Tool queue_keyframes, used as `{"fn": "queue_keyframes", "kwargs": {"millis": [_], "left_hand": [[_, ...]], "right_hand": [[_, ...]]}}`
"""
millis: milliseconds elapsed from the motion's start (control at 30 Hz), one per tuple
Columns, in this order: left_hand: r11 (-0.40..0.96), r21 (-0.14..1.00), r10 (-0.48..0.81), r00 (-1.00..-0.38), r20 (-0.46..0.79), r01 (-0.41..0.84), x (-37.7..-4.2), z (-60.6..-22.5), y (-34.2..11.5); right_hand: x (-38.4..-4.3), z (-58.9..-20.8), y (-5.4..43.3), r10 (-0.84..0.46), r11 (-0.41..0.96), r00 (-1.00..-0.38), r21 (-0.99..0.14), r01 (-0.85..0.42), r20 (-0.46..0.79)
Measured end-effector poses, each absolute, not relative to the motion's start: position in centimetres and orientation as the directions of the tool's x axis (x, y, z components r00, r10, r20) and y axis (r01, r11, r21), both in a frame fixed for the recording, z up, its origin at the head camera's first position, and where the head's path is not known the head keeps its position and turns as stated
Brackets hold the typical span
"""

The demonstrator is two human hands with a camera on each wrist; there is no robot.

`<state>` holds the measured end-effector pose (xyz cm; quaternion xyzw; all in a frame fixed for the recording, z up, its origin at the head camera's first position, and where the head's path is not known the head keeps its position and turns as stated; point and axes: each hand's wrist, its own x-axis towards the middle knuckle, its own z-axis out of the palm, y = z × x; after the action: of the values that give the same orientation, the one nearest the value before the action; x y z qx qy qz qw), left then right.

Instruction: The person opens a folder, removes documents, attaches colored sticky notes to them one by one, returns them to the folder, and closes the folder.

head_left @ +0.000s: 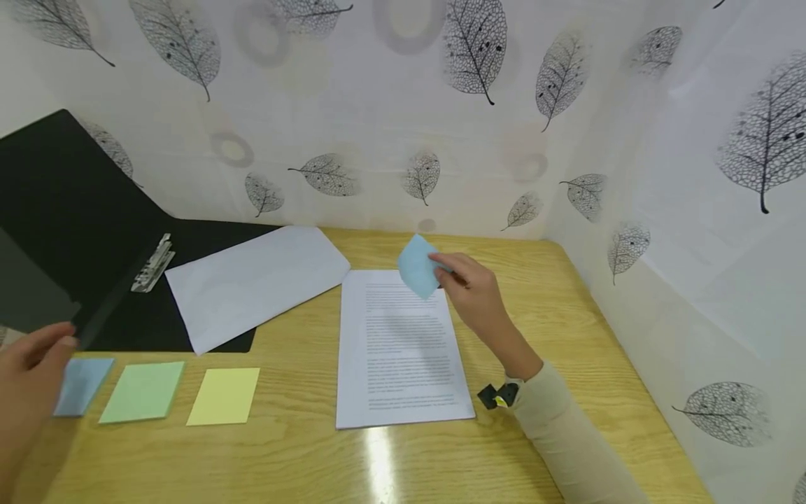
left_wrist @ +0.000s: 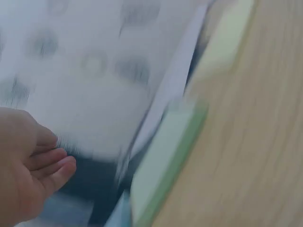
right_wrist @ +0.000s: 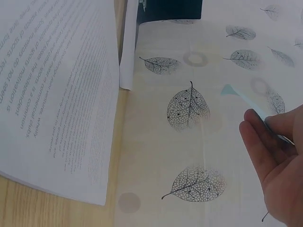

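My right hand pinches a light-blue sticky note between thumb and fingers, over the top edge of a printed paper stack. In the right wrist view the note appears nearly edge-on, extending from the fingertips. At the far left, my left hand has its fingers loosely bent by the near end of the raised black clipboard folder cover; nothing shows between them in the blurred left wrist view. Below that hand is a blue sticky pad, partly covered.
Beside the blue pad lie a green sticky pad and a yellow sticky pad. Blank white sheets lie across the folder's base and the wooden table. A metal clip sits near the fold. Leaf-patterned covering lines the back and right.
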<state>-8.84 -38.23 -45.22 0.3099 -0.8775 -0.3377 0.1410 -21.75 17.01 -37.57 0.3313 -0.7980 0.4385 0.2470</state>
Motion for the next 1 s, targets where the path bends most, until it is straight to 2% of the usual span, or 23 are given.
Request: {"fn": "queue_keyframes", "kwargs": {"millis": [67, 167, 267, 333, 467, 567, 667, 767, 867, 933, 1000], "left_hand": [[0.597, 0.729, -0.552, -0.831, 0.07, -0.336, -9.6, -42.8, -33.7], [0.644, 0.761, -0.371, -0.901, 0.224, -0.075, -10.7, -41.3, -27.5], [0.606, 0.781, -0.181, -0.931, 0.317, 0.149, -12.4, -41.3, -22.1], [0.538, 0.807, -0.067, -0.943, 0.326, 0.241, -13.6, -41.6, -18.8], [0.385, 0.879, 0.101, -0.96, 0.263, 0.281, -15.6, -41.3, -13.5], [0.287, 0.921, 0.169, -0.96, 0.223, 0.264, -16.7, -40.3, -10.5], [0.167, 0.956, 0.231, -0.952, 0.199, 0.24, -17.6, -39.3, -8.4], [0.059, 0.981, 0.289, -0.944, 0.161, 0.186, -18.0, -38.5, -7.2], [0.006, 0.993, 0.322, -0.94, 0.111, 0.119, -18.2, -38.3, -6.9], [-0.017, 0.996, 0.322, -0.942, 0.091, 0.091, -18.3, -38.3, -6.9], [-0.041, 0.996, 0.314, -0.945, 0.088, 0.079, -18.5, -38.5, -7.0]], "right_hand": [[-21.6, -37.6, 17.0, -0.307, 0.364, -0.684, -0.583, -0.727, 0.662], [-21.2, -37.6, 16.9, -0.301, 0.322, -0.726, -0.651, -0.688, 0.618], [-20.9, -37.6, 16.8, -0.294, 0.319, -0.756, -0.686, -0.654, 0.585], [-20.8, -37.5, 16.8, -0.287, 0.32, -0.77, -0.7, -0.638, 0.57], [-20.4, -37.3, 16.8, -0.285, 0.32, -0.788, -0.721, -0.615, 0.546], [-19.9, -37.3, 16.6, -0.313, 0.345, -0.779, -0.699, -0.626, 0.544], [-19.2, -37.2, 16.3, -0.404, 0.415, -0.708, -0.573, -0.706, 0.579], [-18.6, -37.1, 15.7, -0.534, 0.47, -0.578, -0.351, -0.81, 0.617], [-18.1, -37.0, 15.2, -0.623, 0.481, -0.464, -0.16, -0.862, 0.629], [-18.0, -37.0, 15.1, -0.653, 0.483, -0.419, -0.08, -0.872, 0.631], [-17.9, -37.0, 15.2, -0.672, 0.47, -0.399, -0.058, -0.881, 0.623]]}}
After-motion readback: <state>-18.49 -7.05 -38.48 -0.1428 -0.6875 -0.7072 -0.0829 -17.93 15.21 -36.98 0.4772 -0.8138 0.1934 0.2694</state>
